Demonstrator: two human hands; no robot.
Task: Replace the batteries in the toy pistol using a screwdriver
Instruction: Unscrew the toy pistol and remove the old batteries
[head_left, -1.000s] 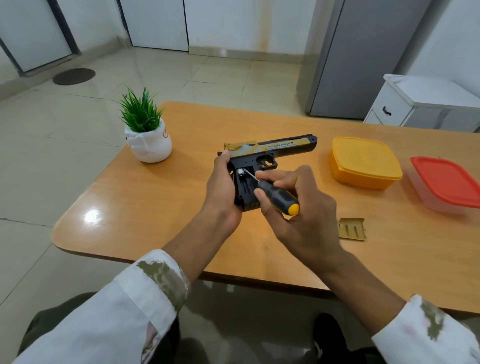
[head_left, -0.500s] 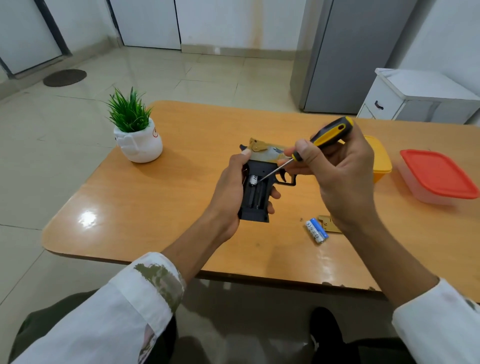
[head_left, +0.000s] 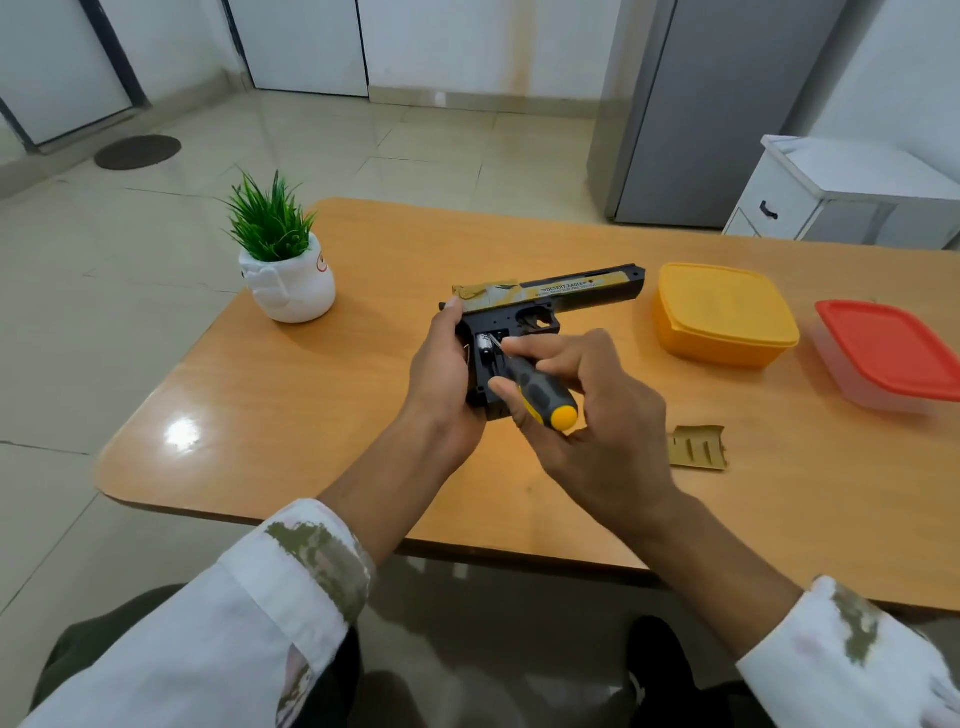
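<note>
**Prying at the open battery bay**

The right hand (head_left: 597, 415) is closed around the screwdriver (head_left: 537, 392), black handle with a yellow end cap toward the person, tip pressed into the open grip of the toy pistol (head_left: 545, 306). The left hand (head_left: 441, 374) is wrapped around the back of that grip and holds the pistol just above the worktop (head_left: 363, 405), near the middle of its near edge, barrel pointing toward the right-hand edge.

Inside the opened grip a silvery battery (head_left: 485, 347) end shows at the tip of the blade; whether it is an old cell on its way out or a new one being seated cannot be told.

The battery cover (head_left: 698, 448), a gold ribbed plate, lies loose on the worktop to the right of the hands, close to the near edge, so the unscrewing and opening look done. No spare batteries can be seen on the worktop. What seems left: finish the swap, refit the cover, drive its screw home.

Farther out, a yellow-lidded box (head_left: 724, 312) and a red-lidded box (head_left: 893, 353) sit toward the right-hand edge, a potted plant (head_left: 283, 260) at the far left corner.
</note>
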